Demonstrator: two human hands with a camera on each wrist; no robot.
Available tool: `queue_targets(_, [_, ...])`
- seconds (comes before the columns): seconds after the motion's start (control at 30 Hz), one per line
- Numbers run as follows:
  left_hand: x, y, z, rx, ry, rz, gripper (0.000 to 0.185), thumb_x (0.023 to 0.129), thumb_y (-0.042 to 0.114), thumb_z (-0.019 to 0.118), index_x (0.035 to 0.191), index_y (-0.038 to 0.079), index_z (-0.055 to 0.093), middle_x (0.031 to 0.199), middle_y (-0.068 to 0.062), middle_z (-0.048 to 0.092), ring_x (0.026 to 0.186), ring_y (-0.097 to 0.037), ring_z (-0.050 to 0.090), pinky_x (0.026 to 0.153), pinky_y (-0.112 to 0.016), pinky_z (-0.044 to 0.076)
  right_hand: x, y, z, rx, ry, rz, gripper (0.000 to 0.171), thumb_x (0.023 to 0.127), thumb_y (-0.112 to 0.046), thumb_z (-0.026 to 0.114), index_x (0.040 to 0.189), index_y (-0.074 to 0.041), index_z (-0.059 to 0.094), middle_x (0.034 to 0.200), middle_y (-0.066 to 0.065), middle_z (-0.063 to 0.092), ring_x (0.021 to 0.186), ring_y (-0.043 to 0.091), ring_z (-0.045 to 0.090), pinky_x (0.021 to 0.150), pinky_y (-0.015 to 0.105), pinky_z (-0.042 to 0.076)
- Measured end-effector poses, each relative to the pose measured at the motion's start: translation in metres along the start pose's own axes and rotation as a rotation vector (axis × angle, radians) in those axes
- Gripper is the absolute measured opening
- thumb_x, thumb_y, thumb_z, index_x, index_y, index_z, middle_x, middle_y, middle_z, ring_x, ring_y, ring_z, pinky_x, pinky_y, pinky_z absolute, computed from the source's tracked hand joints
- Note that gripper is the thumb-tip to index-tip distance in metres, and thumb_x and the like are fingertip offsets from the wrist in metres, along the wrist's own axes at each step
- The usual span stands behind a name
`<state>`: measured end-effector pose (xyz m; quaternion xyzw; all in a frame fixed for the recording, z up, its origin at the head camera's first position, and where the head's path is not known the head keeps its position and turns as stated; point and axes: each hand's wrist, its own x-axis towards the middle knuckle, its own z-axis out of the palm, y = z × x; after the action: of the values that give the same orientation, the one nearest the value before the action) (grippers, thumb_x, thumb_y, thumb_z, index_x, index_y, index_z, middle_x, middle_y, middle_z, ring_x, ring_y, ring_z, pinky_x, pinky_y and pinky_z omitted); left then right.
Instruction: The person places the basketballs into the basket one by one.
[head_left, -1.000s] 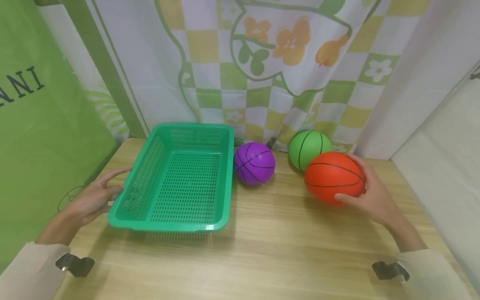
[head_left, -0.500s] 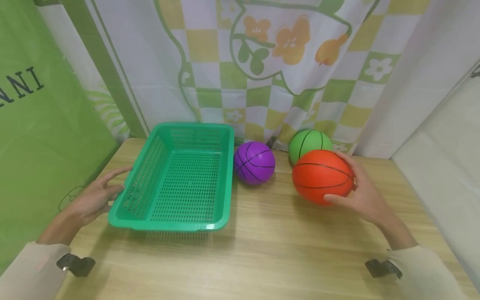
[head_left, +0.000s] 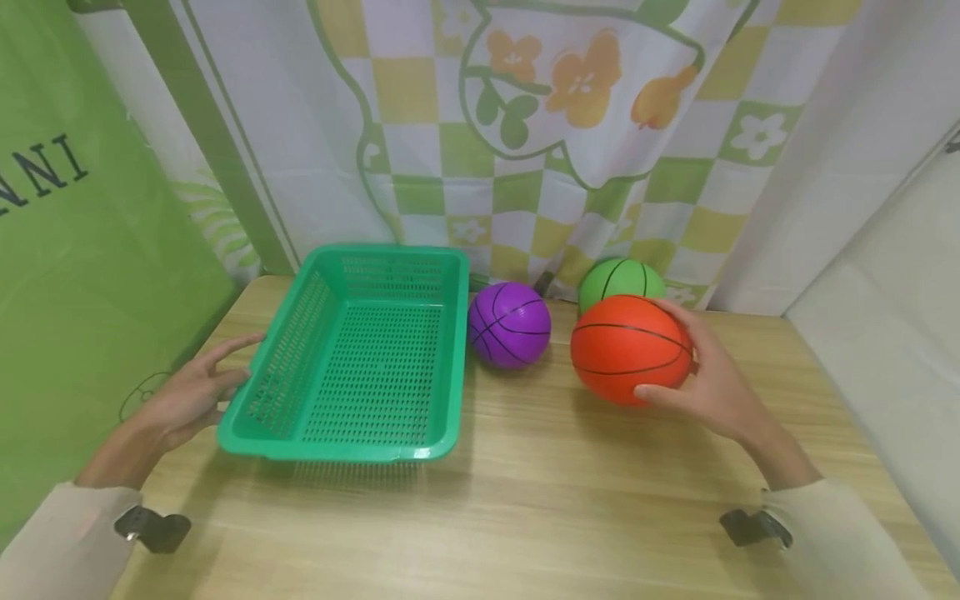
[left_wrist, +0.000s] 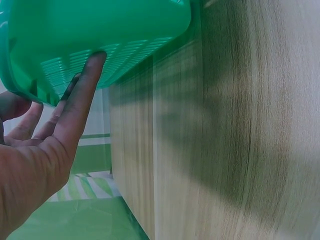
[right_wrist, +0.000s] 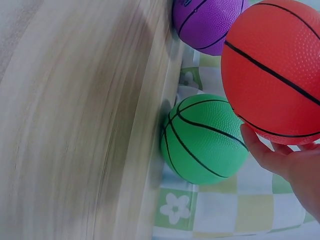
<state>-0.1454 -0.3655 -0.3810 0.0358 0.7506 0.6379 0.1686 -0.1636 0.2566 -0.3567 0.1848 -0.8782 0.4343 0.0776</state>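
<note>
The right hand grips the orange ball from its far side, fingers curled over the top and thumb beneath; the ball is clear of the table, as the right wrist view confirms. The left hand rests against the left wall of the green basket, fingers straight and loosely spread, one fingertip pressed to the mesh.

Judgement: the grip is one-handed on a smooth round surface, so the curl of the fingers needs to hold firm and the ball should travel level. The basket sits well left of the ball, its rim raised; a carried ball would need height to clear that rim. The bracing hand looks adequate to stop the basket sliding.

Obstructions: the purple ball stands just beside the basket's right wall, directly between the orange ball and the basket. The light green ball lies close behind the orange one, against the checked curtain. Either could roll if knocked.
</note>
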Motion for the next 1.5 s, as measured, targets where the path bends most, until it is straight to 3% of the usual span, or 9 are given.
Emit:
queue_targets(0.27, [0.004,0.003,0.001,0.007,-0.004,-0.002,0.064,0.108,0.011,0.044,0.162,0.015,0.01,0.119,-0.009,0.064,0.101,-0.027,0.068,0.082,-0.049,0.06,-0.004,-0.003,0.002,0.013,-0.004,-0.023,0.106,0.071,-0.006,0.09,0.157,-0.028,0.031,0.148,0.013,0.038,0.119,0.038,0.051,0.083,0.024,0.052])
queue_targets(0.5, [-0.001,0.002,0.0,0.008,-0.007,-0.014,0.063,0.108,0.012,0.044,0.162,0.018,0.011,0.118,-0.009,0.066,0.1,-0.026,0.068,0.083,-0.048,0.059,0.001,-0.009,0.006,0.049,-0.021,-0.06,0.105,0.071,-0.005,0.09,0.156,-0.03,0.033,0.147,0.007,0.04,0.119,0.036,0.052,0.083,0.043,0.056])
queue_targets(0.77, [-0.004,-0.001,0.0,0.01,0.013,-0.003,0.064,0.108,0.011,0.045,0.162,0.018,0.012,0.119,-0.007,0.065,0.101,-0.026,0.068,0.083,-0.048,0.06,0.009,-0.011,0.011,0.075,-0.037,-0.11,0.106,0.07,-0.002,0.09,0.156,-0.029,0.034,0.147,0.006,0.04,0.12,0.033,0.052,0.083,0.027,0.055])
queue_targets(1.0, [-0.001,0.0,0.001,0.016,0.017,-0.015,0.065,0.107,0.01,0.045,0.162,0.019,0.012,0.121,-0.007,0.063,0.104,-0.026,0.067,0.084,-0.05,0.059,0.012,-0.015,0.017,0.078,-0.04,-0.131,0.107,0.068,-0.004,0.091,0.155,-0.029,0.035,0.147,0.005,0.039,0.121,0.033,0.051,0.085,0.028,0.054])
queue_targets(1.23, [-0.001,0.001,0.002,0.002,0.021,-0.018,0.066,0.107,0.01,0.046,0.162,0.017,0.011,0.121,-0.007,0.064,0.104,-0.026,0.067,0.085,-0.049,0.058,0.015,-0.018,0.023,0.117,-0.053,-0.139,0.107,0.069,-0.003,0.091,0.155,-0.028,0.034,0.149,0.003,0.038,0.122,0.034,0.052,0.085,0.043,0.057])
queue_targets(1.37, [0.0,0.002,0.002,0.011,0.025,-0.022,0.066,0.107,0.011,0.047,0.162,0.015,0.01,0.121,-0.007,0.064,0.104,-0.025,0.067,0.085,-0.05,0.058,0.016,-0.02,0.027,0.134,-0.059,-0.143,0.106,0.069,-0.003,0.09,0.156,-0.026,0.034,0.149,0.006,0.038,0.12,0.036,0.053,0.084,0.035,0.057])
queue_targets(1.5, [-0.001,0.002,0.002,0.017,0.034,-0.031,0.067,0.107,0.012,0.047,0.162,0.015,0.009,0.119,-0.007,0.065,0.103,-0.025,0.068,0.085,-0.05,0.059,0.018,-0.023,0.031,0.141,-0.067,-0.152,0.105,0.07,-0.003,0.089,0.156,-0.025,0.034,0.149,0.008,0.039,0.119,0.037,0.054,0.085,0.035,0.057])
